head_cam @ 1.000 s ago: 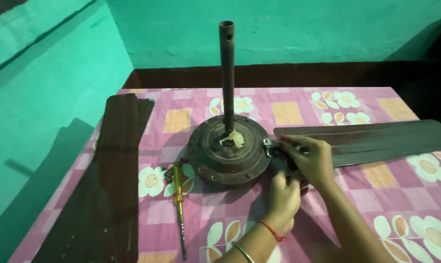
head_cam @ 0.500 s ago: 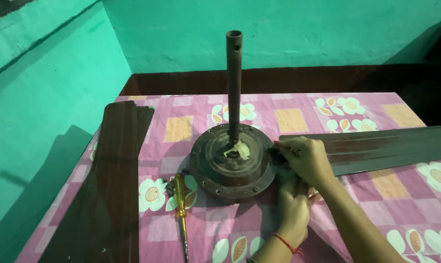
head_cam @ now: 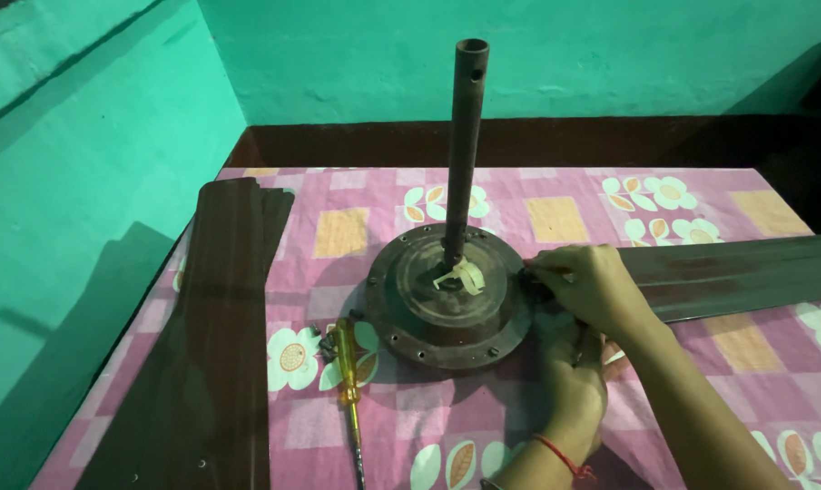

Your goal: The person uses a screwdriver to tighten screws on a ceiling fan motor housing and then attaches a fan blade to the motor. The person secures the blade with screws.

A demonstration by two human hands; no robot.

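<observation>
At frame centre-right, the right hand [head_cam: 590, 292] pinches the fan blade [head_cam: 728, 272] end against the motor housing [head_cam: 447, 295]; the left hand [head_cam: 569, 390] grip is hidden beneath.

A brown ceiling fan motor [head_cam: 448, 295] with its upright rod [head_cam: 466, 145] sits on the floral-covered bench [head_cam: 555, 195]. The right hand [head_cam: 585, 289] presses a fan blade [head_cam: 737, 272] against the motor's rim, the left hand [head_cam: 571, 386] just below it. A yellow screwdriver [head_cam: 349, 377] lies nearby.

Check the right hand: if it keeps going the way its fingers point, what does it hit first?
The right hand points left, fingertips at the blade's inner end. Straight on, it would likely meet the motor housing rim almost at once; depth is unclear from this view.
</observation>
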